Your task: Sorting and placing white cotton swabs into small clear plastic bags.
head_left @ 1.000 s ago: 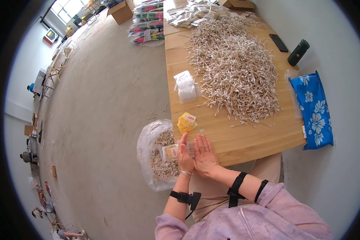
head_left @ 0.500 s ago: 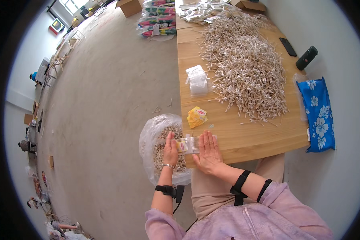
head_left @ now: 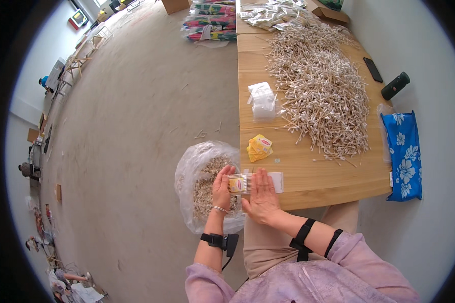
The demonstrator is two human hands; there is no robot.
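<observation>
A flat packet of cotton swabs (head_left: 239, 184) with a yellow card over them lies at the table's near left corner, in a clear plastic sleeve (head_left: 276, 182). My left hand (head_left: 221, 191) is beyond the table edge, straight fingers held together against the packet's left end; its thumb is not plain to see. My right hand (head_left: 262, 198) lies flat across the packet's middle, fingers stretched out. The sleeve's see-through end sticks out to the right of those fingers. Just beyond the hands are several loose yellow cards (head_left: 260, 147) and a stack of clear bags (head_left: 262, 102).
A large heap of loose cotton swabs (head_left: 326, 96) covers the table's middle. Filled packets (head_left: 273, 15) lie behind it. A phone (head_left: 373, 69), dark bottle (head_left: 395, 86) and blue flowered pack (head_left: 403, 156) line the right side. Below the left edge stands a plastic sack (head_left: 187, 177) of swabs.
My left hand has come nearer to my right, with the swabs and card pushed rightward along the sleeve. More of the sleeve shows past my right fingers. The whole view has shifted slightly.
</observation>
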